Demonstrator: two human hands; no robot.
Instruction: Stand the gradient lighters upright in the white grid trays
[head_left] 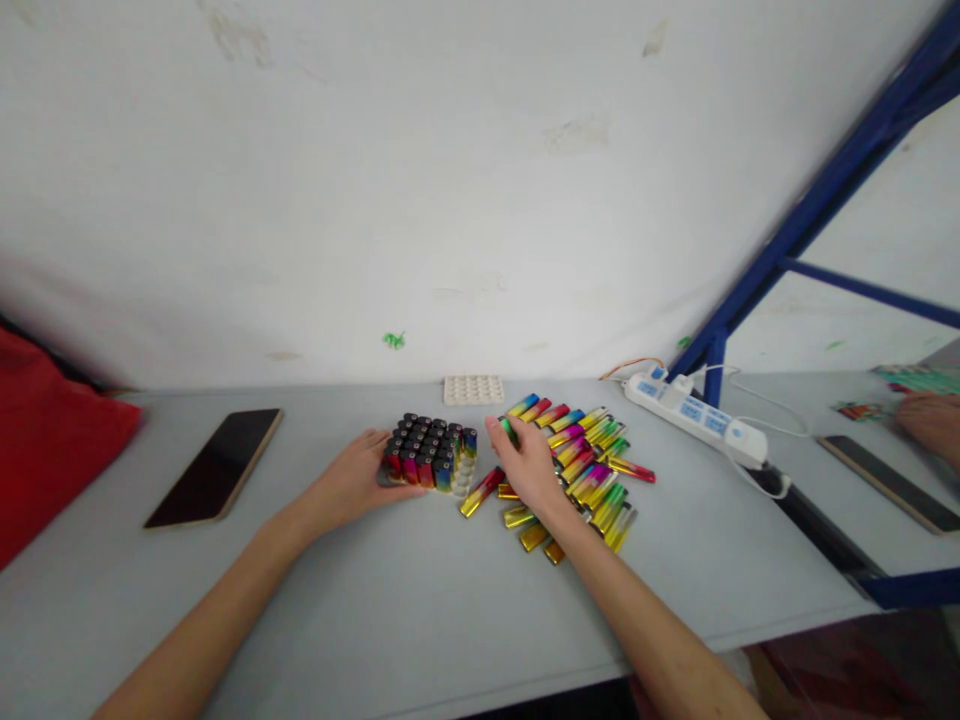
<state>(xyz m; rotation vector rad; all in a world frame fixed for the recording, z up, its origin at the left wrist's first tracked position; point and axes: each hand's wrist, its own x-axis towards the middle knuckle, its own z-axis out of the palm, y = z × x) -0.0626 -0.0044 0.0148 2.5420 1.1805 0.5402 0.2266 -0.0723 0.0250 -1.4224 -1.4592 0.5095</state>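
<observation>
At the centre, a white tray (464,478) holds several upright lighters (424,450) with black tops and shiny coloured bodies. Its right-hand slots show bare. My left hand (367,470) is wrapped round the tray's left side, thumb along the front. My right hand (529,465) pinches a lighter with a green end (510,430), to the right of the tray; most of that lighter is hidden by the fingers. Under and beyond this hand spreads a heap of loose lighters (585,465) in yellow, red, blue, green and purple. One red-and-yellow lighter (481,492) lies between tray and heap.
A second white tray (474,390) lies against the wall. To the left are a phone (216,470) and a red cloth-like item (52,430). A power strip (694,415) with cables and a blue metal frame (795,235) stand right. Beyond are another phone (892,482) and another person's hand (930,420).
</observation>
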